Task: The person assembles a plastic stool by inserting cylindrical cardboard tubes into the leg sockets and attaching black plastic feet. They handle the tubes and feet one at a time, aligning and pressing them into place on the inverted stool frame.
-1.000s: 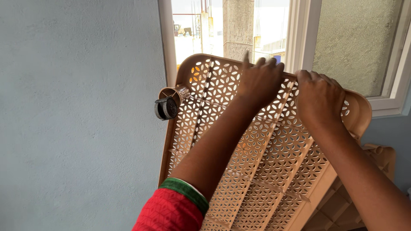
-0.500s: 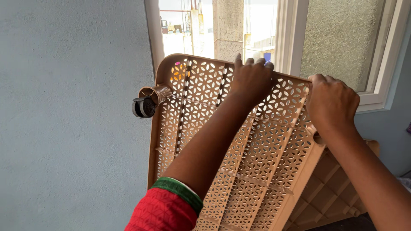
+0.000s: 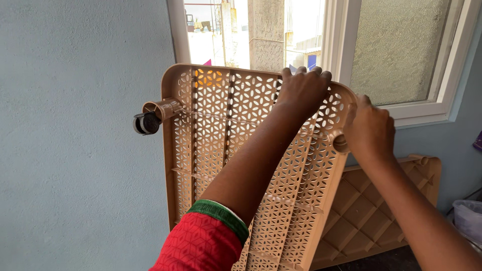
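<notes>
The left hand (image 3: 303,90) is hooked over the top edge of a tan perforated plastic shelf panel (image 3: 221,145), fingers curled shut over the far side of the rim. The right hand (image 3: 370,131) is closed around the panel's upper right corner, beside a round socket (image 3: 340,143) moulded into that corner. The panel is held upright, leaning a little to the right, in front of the white-framed window (image 3: 336,45). At its upper left corner a small black caster wheel (image 3: 145,123) sticks out from a tan socket towards the blue-grey wall (image 3: 75,125), which stands bare and open to the left. Behind and lower right, a second tan plastic panel with a square grid (image 3: 381,200) leans against the wall under the sill, close to the held panel's right edge. A red sleeve with a green cuff (image 3: 206,241) covers the near left arm
</notes>
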